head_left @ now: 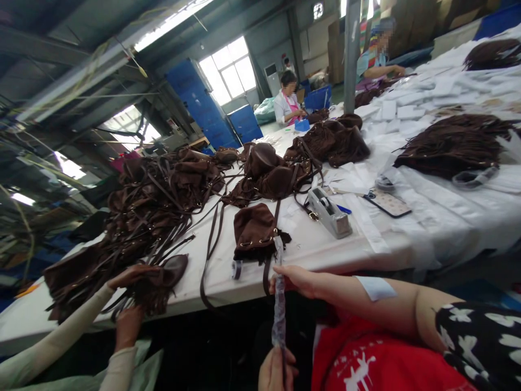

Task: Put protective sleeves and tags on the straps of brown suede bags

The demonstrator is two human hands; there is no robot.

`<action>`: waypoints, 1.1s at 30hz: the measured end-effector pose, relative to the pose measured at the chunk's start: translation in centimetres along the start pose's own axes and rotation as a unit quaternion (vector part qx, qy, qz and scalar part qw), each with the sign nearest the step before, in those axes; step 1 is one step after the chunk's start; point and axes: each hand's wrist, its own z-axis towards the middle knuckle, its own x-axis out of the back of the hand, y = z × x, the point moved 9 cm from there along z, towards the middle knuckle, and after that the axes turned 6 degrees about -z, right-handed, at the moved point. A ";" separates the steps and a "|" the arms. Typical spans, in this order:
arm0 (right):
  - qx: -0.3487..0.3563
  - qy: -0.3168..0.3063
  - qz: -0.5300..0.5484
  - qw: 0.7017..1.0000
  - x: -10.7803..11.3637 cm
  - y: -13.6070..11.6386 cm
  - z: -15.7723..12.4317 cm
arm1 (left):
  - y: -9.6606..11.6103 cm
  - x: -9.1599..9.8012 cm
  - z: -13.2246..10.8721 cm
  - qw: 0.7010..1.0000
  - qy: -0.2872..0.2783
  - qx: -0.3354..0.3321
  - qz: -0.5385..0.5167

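Observation:
A brown bag strap wrapped in clear plastic film (pixel 279 312) runs upright in front of me, over the table's front edge. My left hand (pixel 278 370) is closed around its lower end. Higher up, my right hand (pixel 295 279) pinches the wrapped strap near the edge. Just beyond lies a small dark brown bag (pixel 254 231) with metal eyelets and fringe, and the strap leads up to its side. A roll of clear tape or film (pixel 236 270) rests by the bag's lower left corner. A grey tape dispenser (pixel 329 213) stands to the right.
At left, a co-worker's hands (pixel 129 320) handle another fringed bag (pixel 163 282). Piles of brown bags (pixel 175 184) cover the table's left and middle. A patterned phone (pixel 388 203), a blue pen (pixel 344 209) and white packing sheets (pixel 431 201) lie right. Two people work farther back.

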 end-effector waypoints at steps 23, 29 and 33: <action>-0.057 -0.039 -0.089 0.994 -1.6 3.1 -1.5 | -0.2 9.2 -4.7 0.963 0.095 0.010 0.254; -0.031 -0.339 -0.092 0.936 -6.7 3.6 -5.3 | -2.2 3.3 -6.7 0.976 -0.151 0.155 -0.016; -0.017 -0.393 -0.127 0.911 -8.5 5.0 -7.2 | -3.0 -0.8 -7.1 0.945 -0.270 0.151 -0.106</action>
